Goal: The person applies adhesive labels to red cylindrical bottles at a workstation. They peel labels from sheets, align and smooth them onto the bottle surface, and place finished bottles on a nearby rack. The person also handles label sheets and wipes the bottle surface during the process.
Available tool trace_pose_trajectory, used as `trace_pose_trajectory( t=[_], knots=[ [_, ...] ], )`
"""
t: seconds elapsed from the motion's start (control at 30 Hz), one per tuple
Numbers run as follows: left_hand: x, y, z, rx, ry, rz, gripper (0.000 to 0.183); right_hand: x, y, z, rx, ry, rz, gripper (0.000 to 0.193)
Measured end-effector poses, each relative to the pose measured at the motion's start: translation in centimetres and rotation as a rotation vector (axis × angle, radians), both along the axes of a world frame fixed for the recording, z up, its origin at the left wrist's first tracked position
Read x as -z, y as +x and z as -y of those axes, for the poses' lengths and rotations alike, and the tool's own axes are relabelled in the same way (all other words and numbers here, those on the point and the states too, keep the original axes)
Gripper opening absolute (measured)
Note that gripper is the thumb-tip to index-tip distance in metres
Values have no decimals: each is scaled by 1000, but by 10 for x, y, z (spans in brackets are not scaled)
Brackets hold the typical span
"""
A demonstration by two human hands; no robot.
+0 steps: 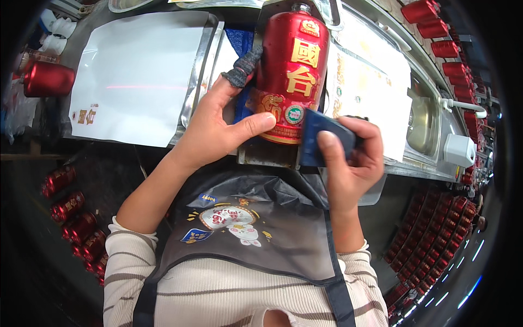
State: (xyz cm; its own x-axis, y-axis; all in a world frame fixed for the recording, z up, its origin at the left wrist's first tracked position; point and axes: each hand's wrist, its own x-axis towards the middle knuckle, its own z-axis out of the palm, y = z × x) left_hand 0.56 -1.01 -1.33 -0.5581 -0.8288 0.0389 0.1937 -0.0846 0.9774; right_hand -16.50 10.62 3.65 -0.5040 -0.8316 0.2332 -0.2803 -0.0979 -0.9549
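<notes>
A glossy red bottle with gold raised characters and a round green-and-white mark lies on a narrow stand in front of me, neck pointing away. My left hand steadies it from the left, thumb pressed near the base and a dark fabric wrap on a finger along its side. Between the thumb and fingers of my right hand is a flat blue scraper. Its edge is at the bottle's lower right, beside the round mark; whether it touches is unclear. My right fingers are partly hidden behind the scraper.
A large white sheet with gold print in one corner covers the left worktop. More gold-printed sheets lie to the right, before a metal sink. Another red bottle is at far left. Rows of red bottles stand lower right.
</notes>
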Motion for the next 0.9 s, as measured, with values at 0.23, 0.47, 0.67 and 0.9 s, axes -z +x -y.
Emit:
trace_pose_trajectory(
  t=[0.23,0.47,0.67,0.9],
  knots=[
    [-12,-36,-13,-215,-148,226,49,7,-8,0,55,69,-31,22],
    [-11,-35,-13,-187,-17,69,47,18,-13,4,140,-38,-363,24],
    [-3,2,-24,-194,-338,256,51,-9,-6,-13,-289,-128,-695,42],
    [7,24,-58,-132,-799,597,37,-10,4,5,-355,-215,-969,39]
  ],
)
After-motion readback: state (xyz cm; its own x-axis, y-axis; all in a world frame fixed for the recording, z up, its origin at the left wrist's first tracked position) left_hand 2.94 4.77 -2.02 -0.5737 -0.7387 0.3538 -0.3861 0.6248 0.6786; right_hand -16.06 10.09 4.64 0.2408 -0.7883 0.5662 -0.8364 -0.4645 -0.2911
